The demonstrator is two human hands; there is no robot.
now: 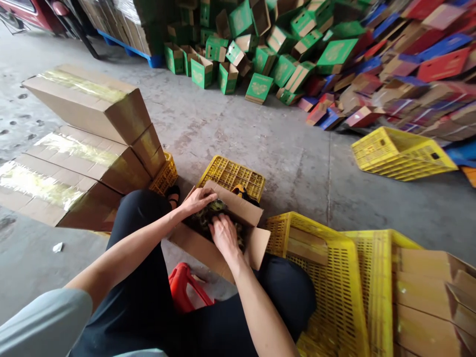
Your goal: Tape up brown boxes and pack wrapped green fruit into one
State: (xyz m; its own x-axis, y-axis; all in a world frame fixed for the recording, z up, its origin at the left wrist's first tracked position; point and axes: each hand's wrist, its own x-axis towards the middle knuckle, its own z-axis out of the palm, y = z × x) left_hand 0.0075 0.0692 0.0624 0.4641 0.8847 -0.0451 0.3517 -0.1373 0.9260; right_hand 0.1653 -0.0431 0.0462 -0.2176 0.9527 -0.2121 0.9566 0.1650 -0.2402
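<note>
An open cardboard box [199, 246] with raised flaps sits between my knees. Dark, mottled greenish contents [204, 218] fill its inside, too blurred to name. My left hand [200, 201] is over the box's far left end, its fingers bent and pressed together by the contents; what they pinch is hidden. Inside the box, my right hand [225, 232] reaches down with curled fingers against the contents, and its fingertips are out of sight. Just beyond the box lies a yellow plastic crate [234, 173], with a black and orange item [243, 193] partly hidden behind a flap.
Taped cartons [85, 119] are stacked at my left. Yellow crates [323, 248] stand at my right, one holding folded cardboard [424, 287]. A red stool [181, 285] shows beneath me. Green boxes [259, 87] and red-blue boxes [442, 64] are heaped behind; another yellow crate [401, 153] lies at right.
</note>
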